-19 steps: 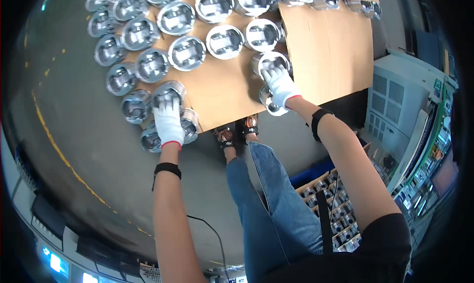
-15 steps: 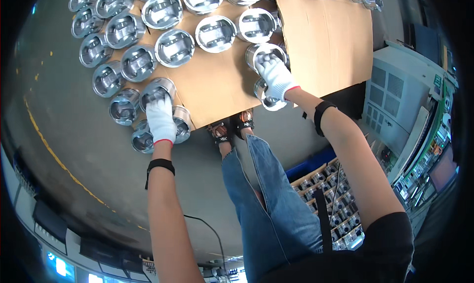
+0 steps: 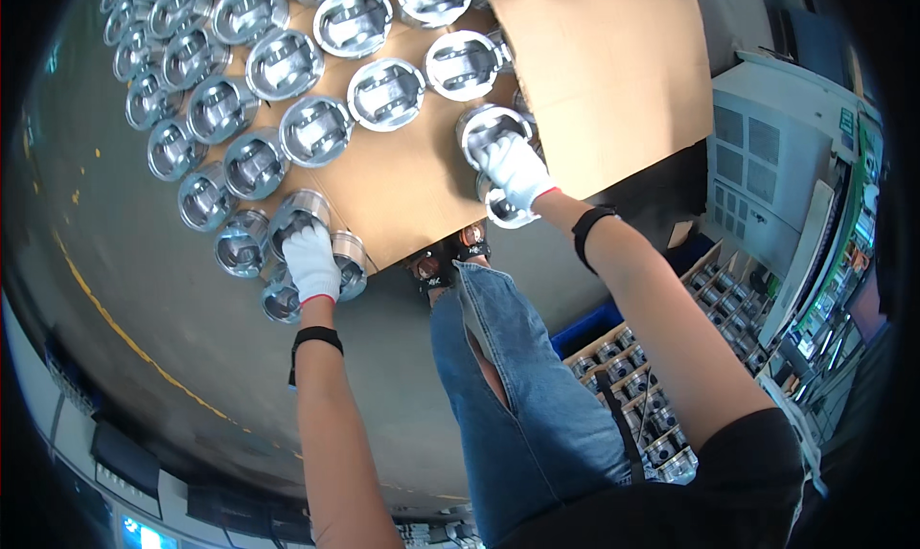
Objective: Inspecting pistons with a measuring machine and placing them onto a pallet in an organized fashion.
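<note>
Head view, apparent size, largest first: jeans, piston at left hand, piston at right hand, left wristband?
1. Jeans
2. Left-hand piston, right-hand piston: look alike, partly hidden; unranked
3. Left wristband

White-gloved left hand (image 3: 311, 262) has fingers on a silver piston (image 3: 295, 210) by the left edge of the cardboard sheet (image 3: 412, 190); white-gloved right hand (image 3: 518, 171) has fingers at the opening of another piston (image 3: 476, 125), sheet's right side. Rows of pistons (image 3: 385, 94) left of and beyond sheet, cardboard panel (image 3: 609, 70) right of it. Jeans (image 3: 556, 396) below sheet, boxed pistons (image 3: 663, 421) below right, pale cabinet (image 3: 793, 216) farther right.
</note>
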Motion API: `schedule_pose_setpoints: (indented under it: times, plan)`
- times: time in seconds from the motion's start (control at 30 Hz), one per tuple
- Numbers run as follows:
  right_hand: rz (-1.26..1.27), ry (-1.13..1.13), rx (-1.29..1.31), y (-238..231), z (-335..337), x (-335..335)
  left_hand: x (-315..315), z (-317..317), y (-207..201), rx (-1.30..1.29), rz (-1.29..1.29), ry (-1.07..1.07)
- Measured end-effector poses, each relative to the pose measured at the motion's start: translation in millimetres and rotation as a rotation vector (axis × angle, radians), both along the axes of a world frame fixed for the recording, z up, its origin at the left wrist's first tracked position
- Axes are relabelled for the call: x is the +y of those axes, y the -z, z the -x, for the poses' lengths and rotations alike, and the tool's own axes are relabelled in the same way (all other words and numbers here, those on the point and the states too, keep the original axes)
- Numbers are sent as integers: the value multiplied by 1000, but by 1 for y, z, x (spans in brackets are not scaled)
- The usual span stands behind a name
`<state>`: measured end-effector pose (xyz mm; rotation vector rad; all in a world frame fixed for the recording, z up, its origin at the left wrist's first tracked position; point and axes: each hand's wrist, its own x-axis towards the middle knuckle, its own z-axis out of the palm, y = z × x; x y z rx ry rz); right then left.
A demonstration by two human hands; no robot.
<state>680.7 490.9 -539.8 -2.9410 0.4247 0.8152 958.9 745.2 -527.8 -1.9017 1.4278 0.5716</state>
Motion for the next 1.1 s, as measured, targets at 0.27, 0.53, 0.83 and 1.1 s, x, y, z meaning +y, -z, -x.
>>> schedule_pose_setpoints:
  times: [0.27,0.53,0.83,1.1]
  plan:
    - [-348,314,-202,-206,61,31,-35,39,-177,200,-21,-42]
    - [-213,988,-42,-444,250,114,-3,72,-356,232,181,15]
    - [110,1709,-173,-517,450,276,-9,155,-447,223,121,19]
    - [-235,1948,118,-449,529,401,-109,270,-498,72,171,254]
